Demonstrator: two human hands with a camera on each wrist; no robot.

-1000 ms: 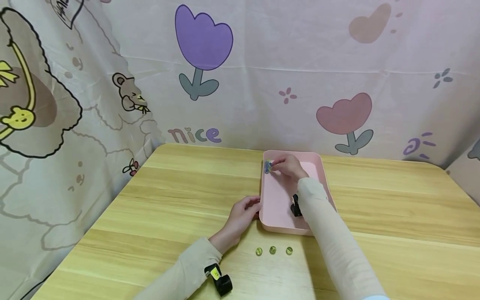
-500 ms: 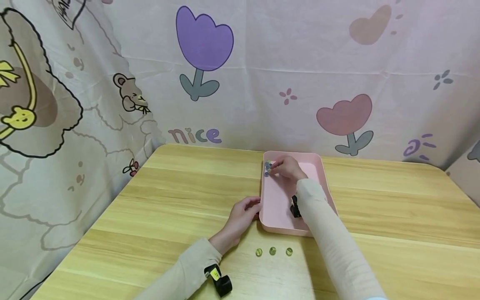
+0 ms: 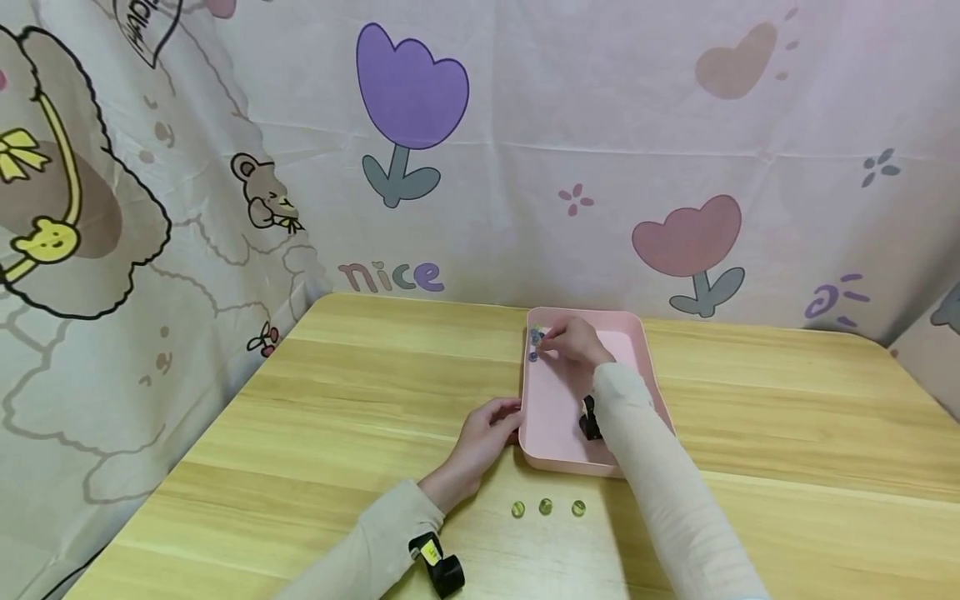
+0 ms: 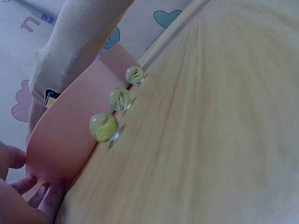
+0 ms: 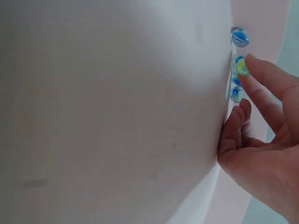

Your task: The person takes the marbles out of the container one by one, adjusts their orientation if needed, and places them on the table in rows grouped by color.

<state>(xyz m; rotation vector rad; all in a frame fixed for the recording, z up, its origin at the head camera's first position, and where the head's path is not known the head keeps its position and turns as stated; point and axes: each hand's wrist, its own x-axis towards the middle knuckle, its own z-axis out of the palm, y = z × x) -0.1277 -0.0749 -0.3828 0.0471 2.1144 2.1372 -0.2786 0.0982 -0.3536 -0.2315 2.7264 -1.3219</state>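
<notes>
A pink rectangular tray lies on the wooden table. My left hand touches its left outer wall with relaxed fingers; none of them shows inside the tray. Reaching into the far left corner, my right hand holds a yellow-swirled glass marble at the tips of thumb and finger. Blue-swirled marbles lie there against the wall. One blue marble sits apart from the others, nearer the front. In front of the tray, three clear marbles with yellow swirls stand in a row: left, middle, right.
A patterned curtain hangs behind the table and along its left side. Black wrist cameras, one on the left sleeve and one at the right, stick out from the wrists.
A blue marble has come away from the cluster toward the tray's front, along the left wall. My right hand has shifted only slightly. The left hand keeps its place; the head view has tilted up a little.
</notes>
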